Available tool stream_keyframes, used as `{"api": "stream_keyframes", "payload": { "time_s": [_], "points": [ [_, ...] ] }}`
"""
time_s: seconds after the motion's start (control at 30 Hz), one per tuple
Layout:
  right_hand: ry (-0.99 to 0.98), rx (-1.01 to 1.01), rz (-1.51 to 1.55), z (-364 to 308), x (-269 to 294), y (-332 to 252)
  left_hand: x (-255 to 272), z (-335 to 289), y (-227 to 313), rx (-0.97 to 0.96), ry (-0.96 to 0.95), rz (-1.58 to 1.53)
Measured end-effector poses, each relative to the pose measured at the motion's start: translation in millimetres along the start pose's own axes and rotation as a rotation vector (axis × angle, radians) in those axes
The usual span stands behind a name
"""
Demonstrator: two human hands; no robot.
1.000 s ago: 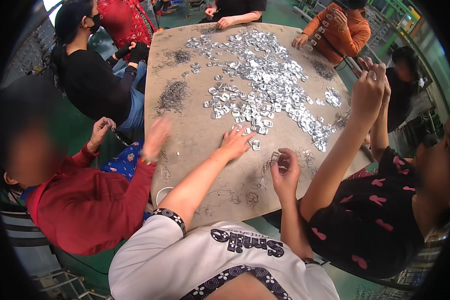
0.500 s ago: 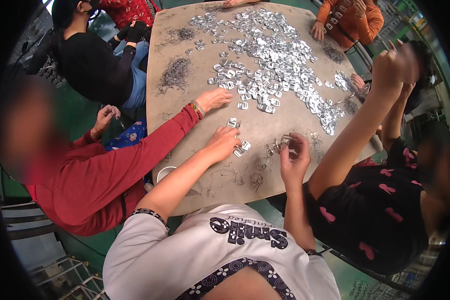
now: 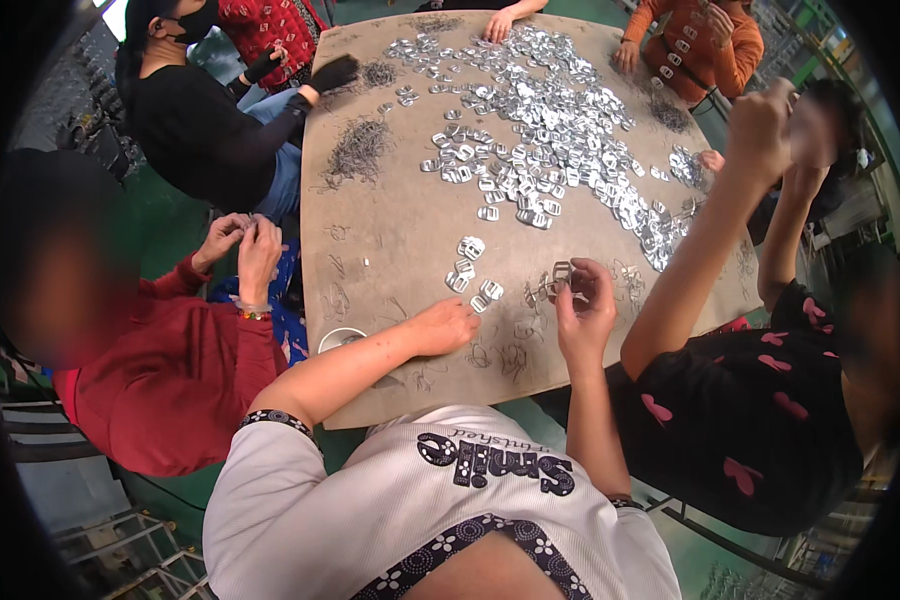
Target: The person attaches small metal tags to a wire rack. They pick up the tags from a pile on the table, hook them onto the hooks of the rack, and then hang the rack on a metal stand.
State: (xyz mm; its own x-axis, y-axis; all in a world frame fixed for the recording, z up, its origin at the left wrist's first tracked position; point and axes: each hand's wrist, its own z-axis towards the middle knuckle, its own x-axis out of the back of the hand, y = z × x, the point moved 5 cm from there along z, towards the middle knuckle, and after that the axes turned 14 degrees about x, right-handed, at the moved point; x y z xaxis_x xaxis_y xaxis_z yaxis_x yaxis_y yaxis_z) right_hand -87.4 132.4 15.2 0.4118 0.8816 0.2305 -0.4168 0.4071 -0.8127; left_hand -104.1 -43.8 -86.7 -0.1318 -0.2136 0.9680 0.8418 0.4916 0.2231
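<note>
My left hand (image 3: 445,327) rests low on the tabletop, fingers bent down and drawn together. Whatever its fingertips hold, if anything, is hidden. Just beyond it lies a small group of silver metal buckles (image 3: 462,272), apart from the main pile. Raised over the table's near right part, my right hand (image 3: 587,298) pinches a metal buckle (image 3: 562,271) between thumb and fingers. More metal pieces show beside that grip, but I cannot make out how many are held. Thin bent wires (image 3: 511,358) are scattered between my two hands.
A large pile of silver buckles (image 3: 545,140) spreads over the brown-covered table (image 3: 390,225). Dark wire heaps (image 3: 358,150) lie along its left side. A white cup (image 3: 342,338) stands beside my left forearm. Co-workers sit close on both sides, one with raised arms (image 3: 705,220) at my right.
My left hand has drawn back from the small buckle group toward the near wires. The red-sleeved co-worker's hand has left the table. A black-gloved hand now reaches over the far left edge.
</note>
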Motion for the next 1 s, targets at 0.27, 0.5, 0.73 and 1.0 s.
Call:
{"api": "stream_keyframes", "payload": {
  "time_s": [0.27, 0.5, 0.73, 1.0],
  "points": [
    [-0.039, -0.023, 0.004, -0.4, -6.1, -14.1, 1.5, -1.9, -13.4, 0.225, -0.034, -0.135],
    [-0.091, -0.069, 0.103, -4.7, -17.5, -16.2, 84.2, -0.5, -15.6, 0.591, -0.201, -0.523],
    [-0.188, 0.053, 0.086, -3.4, -39.5, -34.7, 145.6, 5.6, 1.2, 0.451, 0.445, -0.881],
    [-0.239, 0.125, 0.026, -5.1, -48.0, -40.5, 128.7, 8.4, -7.3, 0.521, 0.406, -1.012]
  ]
}}
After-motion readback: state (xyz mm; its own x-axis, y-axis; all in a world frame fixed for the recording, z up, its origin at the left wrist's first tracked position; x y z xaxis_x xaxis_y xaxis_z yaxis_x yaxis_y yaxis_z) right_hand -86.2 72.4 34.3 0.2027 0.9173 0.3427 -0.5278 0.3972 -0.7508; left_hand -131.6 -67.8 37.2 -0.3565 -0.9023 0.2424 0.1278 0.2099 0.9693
